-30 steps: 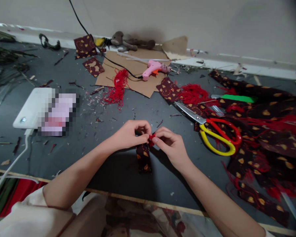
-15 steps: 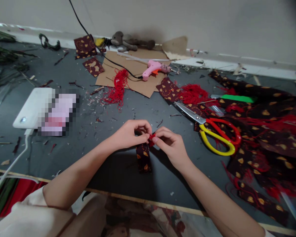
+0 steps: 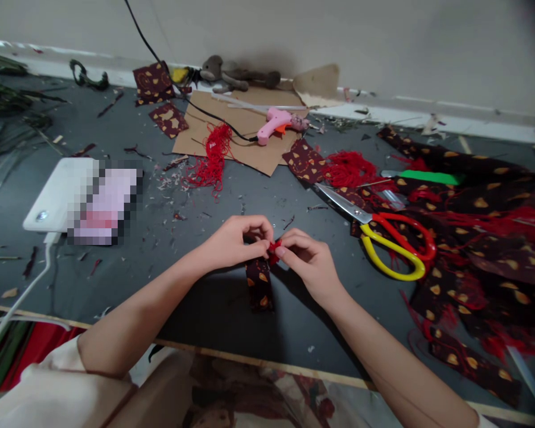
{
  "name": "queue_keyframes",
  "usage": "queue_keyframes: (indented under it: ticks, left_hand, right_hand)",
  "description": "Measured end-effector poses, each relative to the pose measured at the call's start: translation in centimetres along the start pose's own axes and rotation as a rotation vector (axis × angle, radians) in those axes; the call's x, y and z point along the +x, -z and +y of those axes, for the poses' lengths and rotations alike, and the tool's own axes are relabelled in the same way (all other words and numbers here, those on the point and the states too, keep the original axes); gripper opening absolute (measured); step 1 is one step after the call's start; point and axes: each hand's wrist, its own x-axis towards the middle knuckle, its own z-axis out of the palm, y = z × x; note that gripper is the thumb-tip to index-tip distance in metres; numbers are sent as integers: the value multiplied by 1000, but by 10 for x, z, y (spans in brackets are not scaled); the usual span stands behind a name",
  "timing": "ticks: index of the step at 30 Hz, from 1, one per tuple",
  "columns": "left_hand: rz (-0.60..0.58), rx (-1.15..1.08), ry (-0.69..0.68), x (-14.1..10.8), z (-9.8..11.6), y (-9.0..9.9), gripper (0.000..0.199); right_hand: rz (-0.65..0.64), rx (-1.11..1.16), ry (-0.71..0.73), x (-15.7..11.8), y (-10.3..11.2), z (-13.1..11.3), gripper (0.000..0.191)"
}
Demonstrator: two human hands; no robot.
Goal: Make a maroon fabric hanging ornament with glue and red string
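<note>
My left hand (image 3: 245,241) pinches the upper end of a dark maroon fabric strip (image 3: 259,286) with gold heart-like marks; the strip hangs down below my fingers. Thumb and fingertips of my right hand (image 3: 307,258) close on a small bunch of red thread (image 3: 274,252) right beside the left fingertips. The thread and the strip meet between both hands, but the fingers hide how they join. To the right of my right hand lie scissors (image 3: 374,229) with one red and one yellow handle.
A pink glue gun (image 3: 276,123) and a tangle of red thread (image 3: 214,151) lie on cardboard (image 3: 245,151) at the back. Patterned fabric (image 3: 485,190) is heaped at the right. A white power bank (image 3: 56,196) and a blurred phone (image 3: 107,205) lie left; plant scraps litter the table.
</note>
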Motion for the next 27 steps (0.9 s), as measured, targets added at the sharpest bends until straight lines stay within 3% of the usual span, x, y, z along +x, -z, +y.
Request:
queue_keyframes:
  ticks: [6, 15, 27]
  left_hand:
    - [-14, -42, -11, -1, 0, 0, 2]
    - [-4, 120, -48, -1, -2, 0, 3]
    - [1, 139, -49, -2, 0, 0, 4]
  right_hand:
    - [-6, 0, -1, 1, -1, 0, 11]
    - [-7, -26, 3, 0, -2, -1, 13]
    - [-22, -10, 4, 0, -3, -1, 11]
